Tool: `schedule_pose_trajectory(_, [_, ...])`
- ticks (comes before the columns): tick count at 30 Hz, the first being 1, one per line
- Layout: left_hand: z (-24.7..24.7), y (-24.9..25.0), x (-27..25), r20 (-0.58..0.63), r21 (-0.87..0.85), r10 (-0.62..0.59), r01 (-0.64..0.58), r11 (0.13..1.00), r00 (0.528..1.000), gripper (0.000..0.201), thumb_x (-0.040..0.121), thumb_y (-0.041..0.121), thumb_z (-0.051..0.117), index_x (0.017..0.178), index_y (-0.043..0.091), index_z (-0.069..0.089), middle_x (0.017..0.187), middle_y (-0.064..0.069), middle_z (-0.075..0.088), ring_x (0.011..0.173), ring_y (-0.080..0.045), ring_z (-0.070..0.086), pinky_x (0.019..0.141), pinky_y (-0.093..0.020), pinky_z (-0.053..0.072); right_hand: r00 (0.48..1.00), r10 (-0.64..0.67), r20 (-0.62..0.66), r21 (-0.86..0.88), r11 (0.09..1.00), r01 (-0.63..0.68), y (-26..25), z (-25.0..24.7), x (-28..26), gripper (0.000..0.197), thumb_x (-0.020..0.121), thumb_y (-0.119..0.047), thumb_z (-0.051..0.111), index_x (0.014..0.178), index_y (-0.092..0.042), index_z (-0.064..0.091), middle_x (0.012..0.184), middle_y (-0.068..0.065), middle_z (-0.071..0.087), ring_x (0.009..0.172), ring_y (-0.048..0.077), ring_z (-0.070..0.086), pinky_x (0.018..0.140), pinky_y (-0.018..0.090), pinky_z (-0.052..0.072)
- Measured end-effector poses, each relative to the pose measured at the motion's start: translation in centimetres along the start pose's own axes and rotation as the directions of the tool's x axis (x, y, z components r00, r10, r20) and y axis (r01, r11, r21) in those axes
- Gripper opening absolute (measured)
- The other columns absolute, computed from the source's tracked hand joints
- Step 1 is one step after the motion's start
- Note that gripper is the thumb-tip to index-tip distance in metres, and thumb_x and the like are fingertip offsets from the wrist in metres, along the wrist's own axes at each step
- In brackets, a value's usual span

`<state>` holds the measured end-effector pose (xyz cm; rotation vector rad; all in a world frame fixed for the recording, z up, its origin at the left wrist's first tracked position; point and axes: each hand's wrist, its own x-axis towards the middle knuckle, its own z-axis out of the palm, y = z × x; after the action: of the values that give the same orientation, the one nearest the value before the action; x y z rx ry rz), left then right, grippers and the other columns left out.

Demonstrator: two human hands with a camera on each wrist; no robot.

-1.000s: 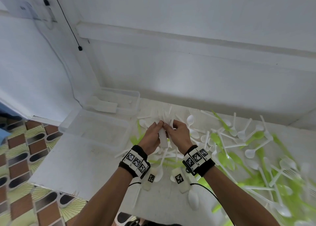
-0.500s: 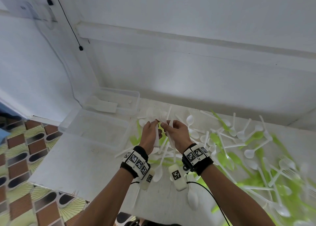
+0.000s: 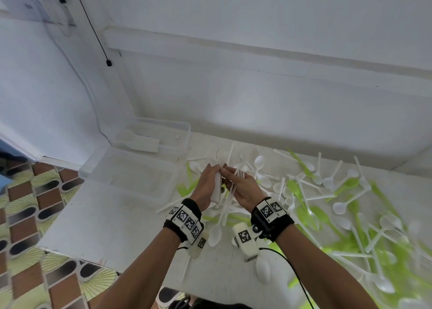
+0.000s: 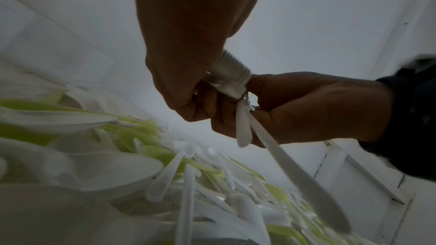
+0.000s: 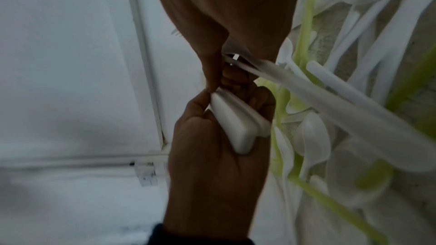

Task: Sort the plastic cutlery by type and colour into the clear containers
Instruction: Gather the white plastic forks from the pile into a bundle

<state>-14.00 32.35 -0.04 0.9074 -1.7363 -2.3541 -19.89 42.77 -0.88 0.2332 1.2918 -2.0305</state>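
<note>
Plastic cutlery in white and lime green (image 3: 304, 191): mostly loose, tangled in a heap of spoons and forks across the white surface (image 3: 93, 215), well to the right of the two clear rectangular plastic containers

Left hand (image 3: 207, 184): fingers curled round a tight nested stack of white ribbed plastic pieces (image 3: 216, 187), type hard to tell. Looks like a solid white block in the right wrist view

Right hand (image 3: 244, 190): pinches a few thin white plastic forks (image 3: 239, 174), tines up, handles trailing down between the wrists. Fingertips of both hands meet at the top of the stack, above the heap

Far clear container (image 3: 184, 130), against the wall: holds one pale nested bundle of white pieces (image 3: 140, 142). Near clear container (image 3: 121, 189), just in front of it: looks bare, though too see-through to be sure

Judging by this, early days: one small batch boxed, a second being gathered in the hands, no green seen in either container. Left to do: nearly everything, meaning white spoons, remaining white forks and the whole green lot
</note>
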Motion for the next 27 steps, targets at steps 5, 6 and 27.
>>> schedule_pose_trajectory(5, [0.2,0.4,-0.1,0.011,0.028,0.043,-0.043,0.999,0.999,0.027,0.104,0.019,0.042,0.11,-0.003,0.057,0.084,-0.008,0.073,0.068,-0.019,0.065,0.062,-0.03,0.054,1.0,0.002,-0.024,-0.045,0.999,-0.004,-0.2,0.5,-0.2,0.008,0.094,-0.006,0.068,0.096,0.001,0.071,0.067,0.004,0.066,0.051,0.007,0.057,0.047,0.018,0.045])
schedule_pose_trajectory(6, [0.1,0.5,0.0,0.012,0.056,0.064,-0.065,0.996,0.998,0.028,0.103,0.019,0.044,0.11,-0.005,0.056,0.089,-0.011,0.074,0.075,-0.022,0.067,0.067,-0.033,0.055,1.0,0.014,-0.023,-0.042,0.999,-0.015,-0.3,0.4,-0.2,0.01,0.095,-0.009,0.068,0.098,0.0,0.071,0.072,0.004,0.068,0.053,0.008,0.057,0.047,0.018,0.044])
schedule_pose_trajectory(27, [-0.8,-1.3,-0.3,0.298,0.236,0.207,-0.282,0.93,0.932,0.039,0.107,0.029,0.045,0.146,0.023,0.045,0.139,0.009,0.06,0.13,-0.006,0.053,0.11,-0.027,0.042,0.992,-0.106,-0.064,-0.279,0.957,0.084,-1.4,-0.4,-0.1,0.015,0.09,-0.008,0.069,0.087,-0.009,0.054,0.066,0.003,0.049,0.045,0.01,0.036,0.039,0.021,0.029])
